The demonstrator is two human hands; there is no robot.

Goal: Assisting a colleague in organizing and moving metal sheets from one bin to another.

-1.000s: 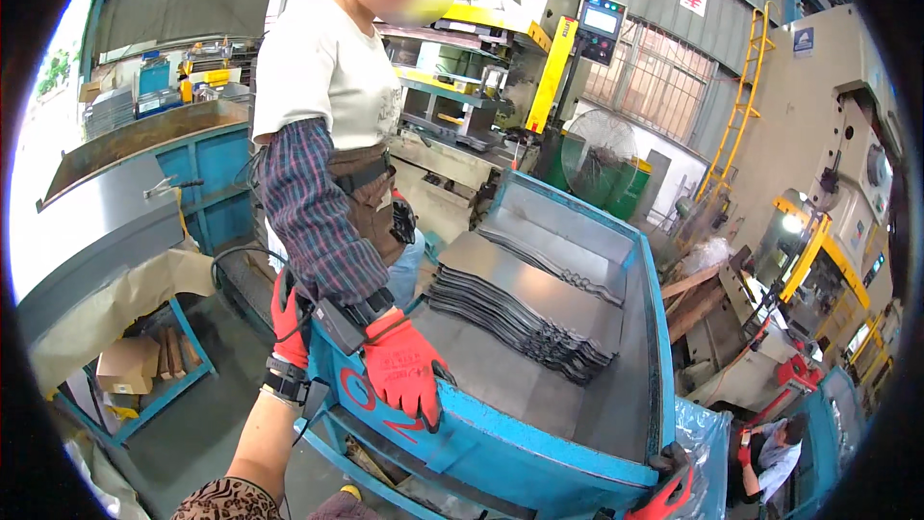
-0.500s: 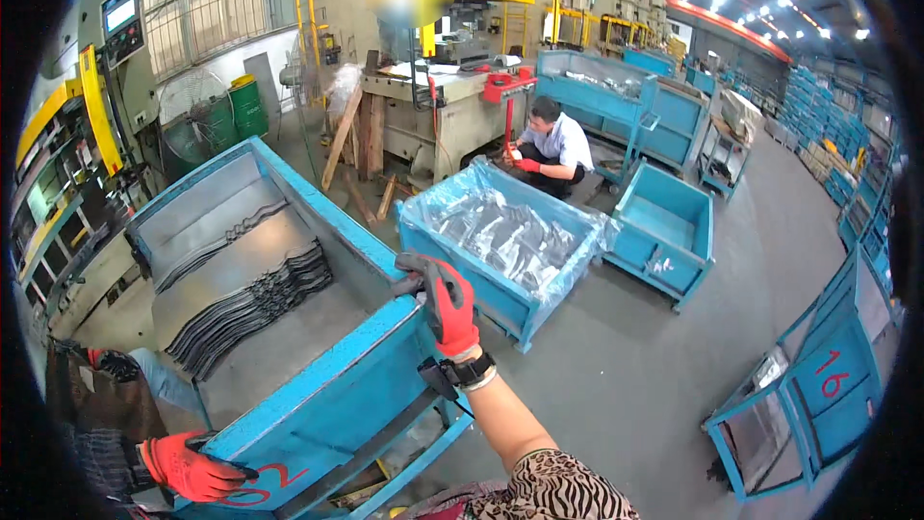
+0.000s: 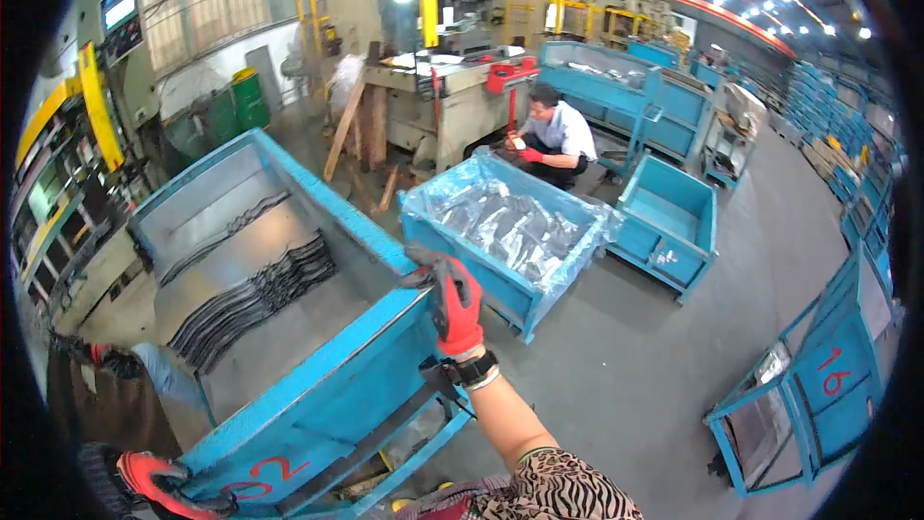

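My right hand, in a red and dark glove, rests at the near right corner of a blue metal bin. Its fingers are curled over the rim. A black device and a band circle that wrist. Rows of dark, wavy-edged sheet metal parts lie stacked inside the bin, with bare floor of it toward my side. At the lower left a co-worker's red-gloved hand touches the bin's other near corner; the co-worker's brown apron shows beside it. My left hand is out of the picture.
Beyond my hand stands a blue bin lined with plastic film, full of metal parts. A person crouches behind it. Another blue bin is to its right, and a blue container at far right. Presses line the back.
The co-worker's near hand has shifted left and down along the bin's end. The crouching person's head has lifted slightly. My right hand stays on the bin's corner.
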